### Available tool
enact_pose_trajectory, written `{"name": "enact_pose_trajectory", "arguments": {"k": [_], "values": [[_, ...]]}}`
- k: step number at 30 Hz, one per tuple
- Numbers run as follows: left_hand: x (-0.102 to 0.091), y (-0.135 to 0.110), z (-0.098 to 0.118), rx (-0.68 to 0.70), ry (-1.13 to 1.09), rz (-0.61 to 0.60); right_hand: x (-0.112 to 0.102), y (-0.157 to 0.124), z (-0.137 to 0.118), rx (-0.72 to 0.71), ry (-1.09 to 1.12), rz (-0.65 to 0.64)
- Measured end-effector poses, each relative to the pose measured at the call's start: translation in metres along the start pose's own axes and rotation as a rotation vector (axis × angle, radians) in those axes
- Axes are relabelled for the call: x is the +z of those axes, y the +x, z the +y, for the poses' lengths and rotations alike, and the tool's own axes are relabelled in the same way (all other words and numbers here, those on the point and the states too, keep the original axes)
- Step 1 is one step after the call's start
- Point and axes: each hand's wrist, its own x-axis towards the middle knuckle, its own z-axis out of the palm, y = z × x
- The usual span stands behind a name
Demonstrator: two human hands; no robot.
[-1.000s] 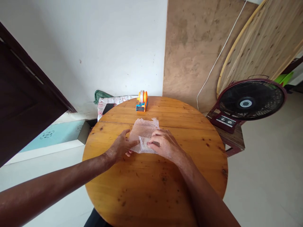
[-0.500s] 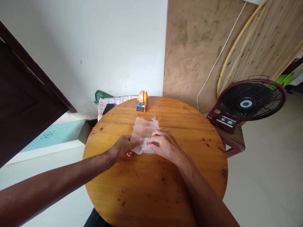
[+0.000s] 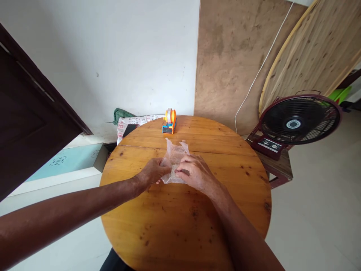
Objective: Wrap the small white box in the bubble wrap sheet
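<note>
A clear sheet of bubble wrap (image 3: 177,150) lies on the round wooden table (image 3: 175,218), its near part doubled over something flat and pale that I cannot make out. My left hand (image 3: 155,171) grips the sheet's left edge, thumb on top and fingers underneath. From the right, my right hand (image 3: 196,173) has its fingers curled and pressed on the folded part. The far corners of the wrap stick up off the wood. Beyond it stands an orange and blue tape dispenser (image 3: 169,121) with a roll of tape, touched by neither hand.
A dark red fan (image 3: 293,123) stands on a low wooden stand (image 3: 282,171) to the right of the table. White wall and a wooden board rise behind. A printed sack (image 3: 141,120) and a pale blue box (image 3: 64,162) are at the left.
My left hand has shifted slightly right, drawing the left edge of the bubble wrap inward and up, so the sheet looks narrower. My right hand has stayed in place.
</note>
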Motion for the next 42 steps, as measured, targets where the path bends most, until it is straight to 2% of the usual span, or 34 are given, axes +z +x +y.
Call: {"name": "enact_pose_trajectory", "arguments": {"k": [6, 13, 21, 25, 29, 34, 39, 42], "values": [[0.001, -0.003, 0.003, -0.014, -0.036, -0.004, -0.002, 0.0, -0.002, 0.008, -0.014, -0.02], [0.007, -0.009, 0.011, 0.038, -0.1, 0.007, -0.003, 0.0, -0.003, 0.008, -0.048, -0.035], [-0.003, -0.018, 0.024, 0.025, -0.079, -0.16, -0.004, 0.0, -0.004, 0.023, -0.013, -0.042], [-0.007, -0.019, 0.022, 0.063, -0.012, -0.21, -0.004, -0.001, -0.003, 0.036, 0.006, -0.046], [-0.005, -0.013, 0.006, 0.244, 0.228, -0.176, -0.006, -0.001, -0.004, 0.053, 0.024, -0.06], [-0.002, -0.009, -0.012, 0.596, 0.527, 0.027, -0.009, -0.002, -0.003, 0.051, 0.033, -0.064], [-0.003, -0.009, -0.017, 0.939, 0.651, 0.138, -0.012, -0.004, -0.001, 0.078, 0.012, -0.093], [0.0, -0.007, -0.02, 1.051, 0.657, 0.14, -0.013, -0.004, -0.002, 0.09, -0.005, -0.108]]}}
